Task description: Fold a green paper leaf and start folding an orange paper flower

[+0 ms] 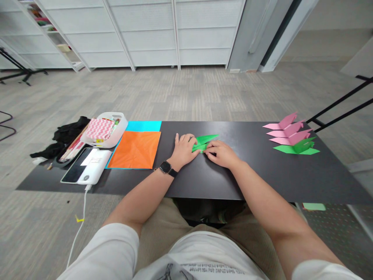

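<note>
A narrow piece of folded green paper lies on the dark table between my hands, its pointed end angled to the far right. My left hand, with a watch on its wrist, rests over the paper's left end with fingers spread and pressing down. On the near right edge, my right hand pinches the paper between thumb and fingers. Parts of the folds are hidden under both hands.
Folded pink paper birds and a green one stand at the table's right end. Left of my hands lie orange sheets over blue ones, a white basket, a phone and a cabled white device.
</note>
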`<state>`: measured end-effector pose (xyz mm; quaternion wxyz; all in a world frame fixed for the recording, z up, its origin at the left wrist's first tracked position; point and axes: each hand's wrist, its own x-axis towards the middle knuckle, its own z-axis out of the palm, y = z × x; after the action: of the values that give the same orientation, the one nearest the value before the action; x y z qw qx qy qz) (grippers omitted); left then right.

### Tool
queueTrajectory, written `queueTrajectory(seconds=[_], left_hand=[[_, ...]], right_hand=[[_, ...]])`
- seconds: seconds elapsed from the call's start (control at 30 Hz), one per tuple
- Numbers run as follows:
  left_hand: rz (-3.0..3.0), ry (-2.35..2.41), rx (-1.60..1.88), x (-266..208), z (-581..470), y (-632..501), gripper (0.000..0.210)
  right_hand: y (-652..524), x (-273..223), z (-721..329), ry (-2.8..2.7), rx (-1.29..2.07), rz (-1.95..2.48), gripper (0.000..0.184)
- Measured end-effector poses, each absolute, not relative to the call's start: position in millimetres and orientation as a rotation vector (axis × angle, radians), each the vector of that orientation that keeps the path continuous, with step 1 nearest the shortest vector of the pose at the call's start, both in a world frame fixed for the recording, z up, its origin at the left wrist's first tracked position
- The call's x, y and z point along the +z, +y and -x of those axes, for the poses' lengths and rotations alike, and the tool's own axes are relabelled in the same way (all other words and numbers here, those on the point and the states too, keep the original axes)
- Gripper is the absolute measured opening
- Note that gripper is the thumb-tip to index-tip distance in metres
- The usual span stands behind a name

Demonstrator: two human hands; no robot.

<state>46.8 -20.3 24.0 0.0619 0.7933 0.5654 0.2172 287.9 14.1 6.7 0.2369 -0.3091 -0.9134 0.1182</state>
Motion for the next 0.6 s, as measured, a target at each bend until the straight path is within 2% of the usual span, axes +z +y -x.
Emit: queueTrajectory(seconds=[0.2, 0.6], left_hand=[[-2.387, 1.685, 0.664, 25, -26, -15, 0.038], [-2.361, 1.554, 0.595, 22, 3, -3, 0.04]], right_hand=[[15, 8, -287, -2.494, 0.353, 0.862, 0.022], [15, 9, -288, -2.481, 0.418, 0.861, 0.023]])
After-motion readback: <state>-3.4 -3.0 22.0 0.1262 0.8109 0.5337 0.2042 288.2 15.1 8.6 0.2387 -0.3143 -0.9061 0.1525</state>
